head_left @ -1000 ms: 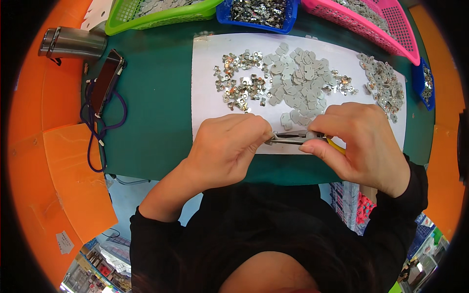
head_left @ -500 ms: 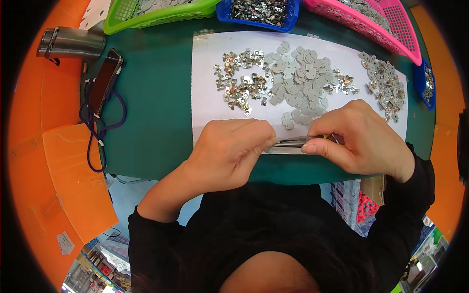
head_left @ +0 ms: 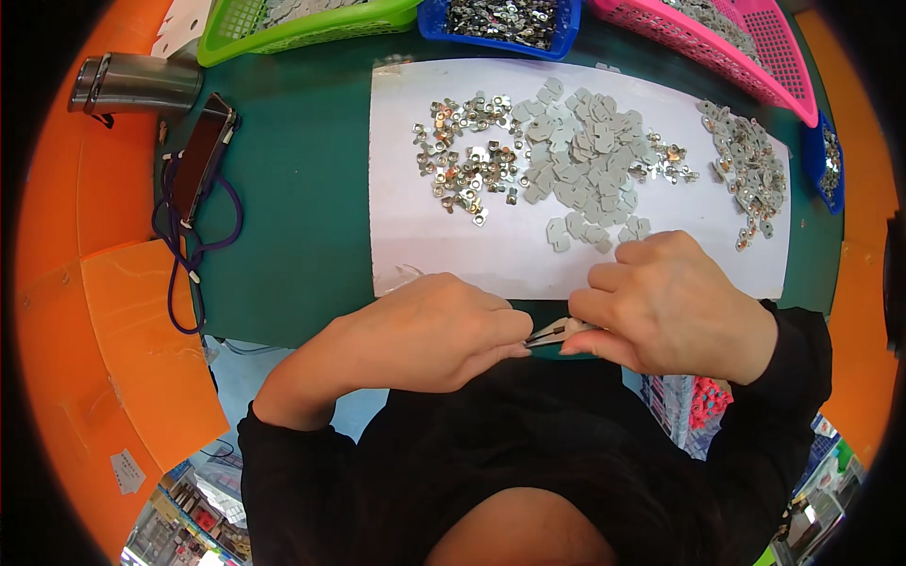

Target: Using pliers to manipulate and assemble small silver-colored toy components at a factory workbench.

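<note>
Near the table's front edge my two hands meet, both closed. My right hand [head_left: 665,311] grips a thin pointed metal tool [head_left: 547,335], whose narrow tips reach left to my other fingers; its exact kind is mostly hidden. In a pinch at those tips, my left hand [head_left: 439,332] holds something too small and covered to make out. Just beyond them lies a white board [head_left: 510,264]. On it are a heap of flat grey plates [head_left: 590,151], shiny small metal clips [head_left: 481,165] to its left, and a pile of plates with metal pieces [head_left: 750,174] at the right.
Along the back stand a green basket [head_left: 311,40], a blue tray [head_left: 500,49] and a pink basket [head_left: 703,57], all holding parts. Another blue tray [head_left: 829,179] is at the right. A steel cup [head_left: 146,82] and a phone [head_left: 201,160] with a purple cord lie left.
Both hands have come nearer to my body, off the board's front edge, bringing the tool along. A few grey plates at the heap's near side, hidden before, now show.
</note>
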A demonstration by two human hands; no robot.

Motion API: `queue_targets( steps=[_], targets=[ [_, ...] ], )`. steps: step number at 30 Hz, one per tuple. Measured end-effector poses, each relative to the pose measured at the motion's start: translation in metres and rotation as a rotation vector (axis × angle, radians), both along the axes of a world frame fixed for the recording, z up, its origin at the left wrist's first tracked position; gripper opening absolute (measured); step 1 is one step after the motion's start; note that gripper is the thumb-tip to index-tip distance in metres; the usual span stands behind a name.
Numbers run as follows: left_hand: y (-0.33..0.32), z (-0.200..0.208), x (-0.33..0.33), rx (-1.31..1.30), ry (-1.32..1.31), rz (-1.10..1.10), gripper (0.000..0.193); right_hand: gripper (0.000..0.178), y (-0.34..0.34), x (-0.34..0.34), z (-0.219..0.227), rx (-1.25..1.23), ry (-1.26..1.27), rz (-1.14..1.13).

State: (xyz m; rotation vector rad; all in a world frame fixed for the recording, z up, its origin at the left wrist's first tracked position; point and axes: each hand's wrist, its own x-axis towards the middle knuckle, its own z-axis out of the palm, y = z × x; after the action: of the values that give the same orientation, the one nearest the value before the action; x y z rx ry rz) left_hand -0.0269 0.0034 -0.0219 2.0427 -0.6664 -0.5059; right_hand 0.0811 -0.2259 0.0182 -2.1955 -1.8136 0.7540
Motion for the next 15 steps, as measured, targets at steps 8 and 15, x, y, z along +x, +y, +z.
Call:
queue_targets(
  steps=[8,15],
  targets=[
    [0.036,-0.021,-0.022,-0.487,0.182,0.967,0.015,0.053,0.028,-0.005,-0.036,0.471,-0.25,-0.284],
    [0.035,-0.027,-0.016,-0.759,0.107,1.081,0.022,0.047,0.047,-0.032,-0.072,0.503,-0.442,-0.306]
  ],
)
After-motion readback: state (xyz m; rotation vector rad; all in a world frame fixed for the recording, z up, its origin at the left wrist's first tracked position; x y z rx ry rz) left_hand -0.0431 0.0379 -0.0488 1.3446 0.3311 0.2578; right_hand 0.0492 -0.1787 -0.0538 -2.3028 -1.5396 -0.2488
